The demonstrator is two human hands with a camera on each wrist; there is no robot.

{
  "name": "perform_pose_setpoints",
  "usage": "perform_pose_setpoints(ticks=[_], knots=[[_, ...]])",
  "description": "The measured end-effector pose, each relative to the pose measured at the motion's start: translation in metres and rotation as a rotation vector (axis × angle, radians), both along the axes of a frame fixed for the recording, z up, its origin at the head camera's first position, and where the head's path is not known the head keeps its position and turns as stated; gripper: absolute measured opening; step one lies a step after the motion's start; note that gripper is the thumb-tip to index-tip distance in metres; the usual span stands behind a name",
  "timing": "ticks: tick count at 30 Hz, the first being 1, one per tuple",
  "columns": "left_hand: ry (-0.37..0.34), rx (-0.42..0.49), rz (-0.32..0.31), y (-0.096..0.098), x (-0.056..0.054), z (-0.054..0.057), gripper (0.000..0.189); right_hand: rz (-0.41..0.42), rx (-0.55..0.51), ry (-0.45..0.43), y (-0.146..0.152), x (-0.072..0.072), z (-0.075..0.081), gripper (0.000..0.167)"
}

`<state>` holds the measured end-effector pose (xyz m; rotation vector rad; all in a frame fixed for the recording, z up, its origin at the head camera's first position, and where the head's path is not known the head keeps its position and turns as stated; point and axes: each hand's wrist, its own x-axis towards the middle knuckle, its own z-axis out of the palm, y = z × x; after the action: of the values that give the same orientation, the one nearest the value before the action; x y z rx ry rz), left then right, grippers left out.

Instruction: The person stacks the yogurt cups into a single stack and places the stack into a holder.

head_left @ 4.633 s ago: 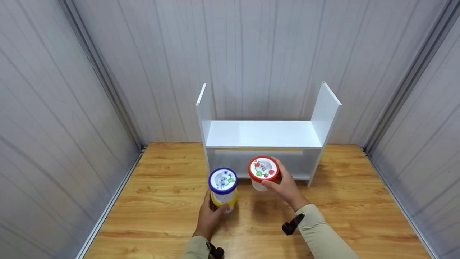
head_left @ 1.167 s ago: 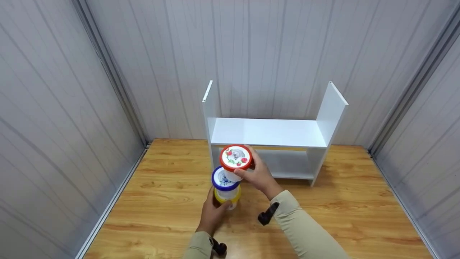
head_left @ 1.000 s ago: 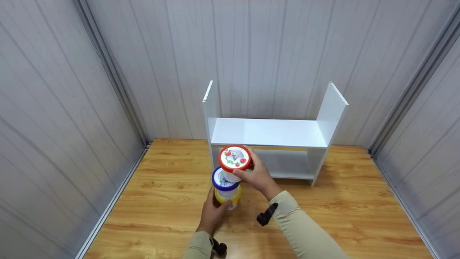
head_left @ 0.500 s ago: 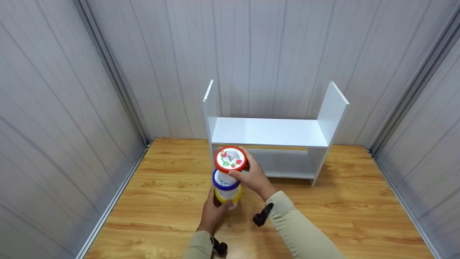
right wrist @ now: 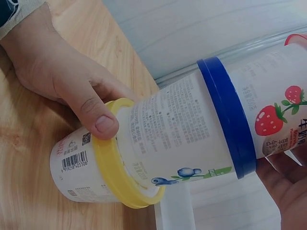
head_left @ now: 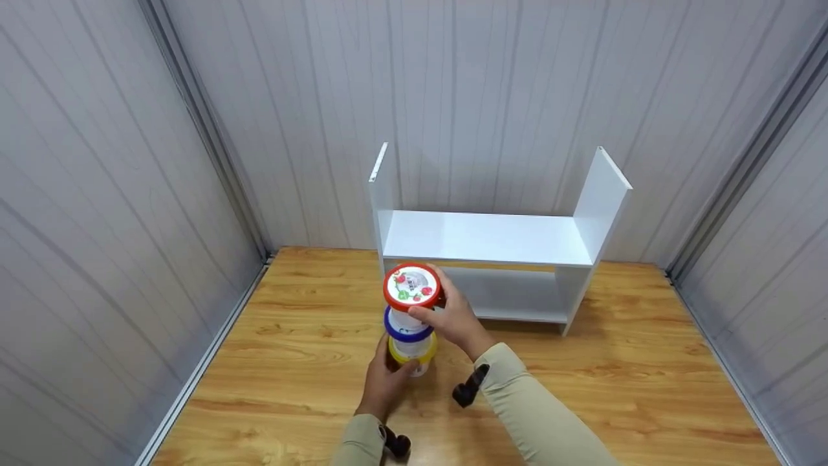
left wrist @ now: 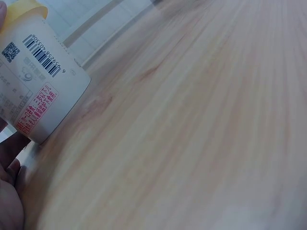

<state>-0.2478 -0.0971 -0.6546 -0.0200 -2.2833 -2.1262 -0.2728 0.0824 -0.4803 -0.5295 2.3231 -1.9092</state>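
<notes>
Three white plastic tubs form a stack on the wooden table. At the bottom is the yellow-lidded tub [left wrist: 43, 72], its base on the wood. My left hand [head_left: 383, 383] grips it near the lid, thumb at the yellow rim. The blue-lidded tub [right wrist: 177, 127], printed with blueberries, sits on the yellow lid, slightly tilted. On top, the red-lidded tub [head_left: 411, 287], printed with strawberries [right wrist: 271, 120], has its base against the blue lid. My right hand [head_left: 458, 318] holds it from the right, thumb in front and fingers behind.
A white two-tier shelf [head_left: 485, 236] with upright side panels stands just behind the stack. Grey panelled walls [head_left: 453, 97] enclose the wooden table [head_left: 291, 362] at the back and both sides. Black wrist cameras [head_left: 470, 386] are strapped over the beige sleeves.
My right hand has carried the red-lidded tub left from in front of the shelf, over the blue-lidded tub and down onto its lid. My left hand keeps its grip.
</notes>
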Motion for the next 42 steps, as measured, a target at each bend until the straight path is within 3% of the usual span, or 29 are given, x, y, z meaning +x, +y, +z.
perform_pose_setpoints(ticks=[16, 20, 23, 28, 30, 35, 42], knots=[[0.051, 0.026, 0.006, 0.001, 0.002, 0.002, 0.092, -0.028, 0.023, -0.030, -0.005, -0.004, -0.002, 0.107], [0.024, 0.030, 0.008, 0.001, 0.002, 0.003, 0.094, -0.031, 0.026, -0.033, -0.005, -0.004, -0.003, 0.109], [0.003, 0.025, 0.002, 0.001, 0.005, 0.011, 0.095, -0.027, 0.023, -0.031, -0.004, -0.004, -0.003, 0.108], [0.007, 0.012, -0.015, 0.001, 0.016, 0.034, 0.093, -0.021, 0.016, -0.017, -0.003, -0.003, -0.005, 0.108], [0.016, 0.016, -0.007, 0.001, 0.014, 0.028, 0.093, -0.015, 0.010, -0.002, 0.000, -0.001, -0.005, 0.106], [0.024, 0.012, 0.018, 0.002, 0.001, 0.001, 0.095, 0.028, -0.040, 0.066, 0.012, 0.003, -0.003, 0.101], [0.034, 0.014, 0.006, 0.001, 0.001, 0.002, 0.093, 0.035, -0.082, 0.219, 0.042, 0.003, -0.002, 0.090]])
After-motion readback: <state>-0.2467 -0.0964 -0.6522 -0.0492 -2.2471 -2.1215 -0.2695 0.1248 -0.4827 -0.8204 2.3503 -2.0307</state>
